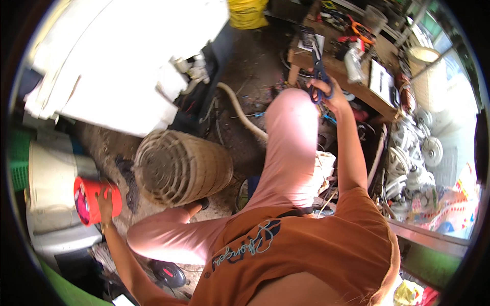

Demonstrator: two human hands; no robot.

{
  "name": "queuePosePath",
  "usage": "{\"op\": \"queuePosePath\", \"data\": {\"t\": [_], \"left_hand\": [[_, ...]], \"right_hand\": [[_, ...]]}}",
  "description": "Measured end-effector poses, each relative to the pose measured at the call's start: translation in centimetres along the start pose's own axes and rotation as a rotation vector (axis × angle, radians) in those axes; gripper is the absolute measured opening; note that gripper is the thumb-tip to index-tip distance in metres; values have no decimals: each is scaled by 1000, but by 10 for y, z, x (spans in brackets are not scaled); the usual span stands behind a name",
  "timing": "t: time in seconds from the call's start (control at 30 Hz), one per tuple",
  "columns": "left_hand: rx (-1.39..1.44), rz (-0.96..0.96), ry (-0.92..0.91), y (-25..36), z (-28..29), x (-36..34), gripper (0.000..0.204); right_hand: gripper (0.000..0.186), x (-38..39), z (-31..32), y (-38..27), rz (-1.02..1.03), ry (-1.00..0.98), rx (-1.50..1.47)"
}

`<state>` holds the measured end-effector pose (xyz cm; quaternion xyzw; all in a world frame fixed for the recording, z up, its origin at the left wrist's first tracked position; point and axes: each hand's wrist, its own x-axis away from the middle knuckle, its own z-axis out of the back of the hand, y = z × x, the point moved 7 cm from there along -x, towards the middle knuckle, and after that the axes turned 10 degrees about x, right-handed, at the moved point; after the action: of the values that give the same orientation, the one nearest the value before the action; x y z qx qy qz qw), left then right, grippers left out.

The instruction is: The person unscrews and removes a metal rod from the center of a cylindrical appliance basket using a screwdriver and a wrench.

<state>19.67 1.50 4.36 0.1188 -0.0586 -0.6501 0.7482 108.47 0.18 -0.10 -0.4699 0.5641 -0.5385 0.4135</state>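
Scissors, dark-handled, hang from the right hand above the knee, fingers hooked through the loops; stiff and light by the look, best held at the handles, blades kept away; left hand grips an orange tub near the floor, fingers wrapped round its wall; it seems light plastic, possibly slick; its contents and the cluttered counter stay hard to read.

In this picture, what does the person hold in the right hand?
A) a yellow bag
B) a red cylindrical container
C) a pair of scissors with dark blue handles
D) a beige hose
C: the right hand has its fingers through the dark blue handles of the scissors, raised near the cluttered wooden table; the red container is at the left hand.
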Motion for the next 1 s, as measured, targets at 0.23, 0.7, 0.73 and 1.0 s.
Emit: {"op": "queuePosePath", "data": {"t": [0.23,0.7,0.73,1.0], "left_hand": [[503,-283,-213,158,-25,26,44],[1648,678,-394,151,-142,30,65],[1654,629,-415,155,-138,32,66],[1640,565,-293,170,-131,49,58]], "right_hand": [[52,55,102,217,-470,167,1545],[19,11,-24,324,-191,-186,1525],[20,8,-26,329,-260,-129,1498],[30,86,13,339,-528,245,1518]]}}
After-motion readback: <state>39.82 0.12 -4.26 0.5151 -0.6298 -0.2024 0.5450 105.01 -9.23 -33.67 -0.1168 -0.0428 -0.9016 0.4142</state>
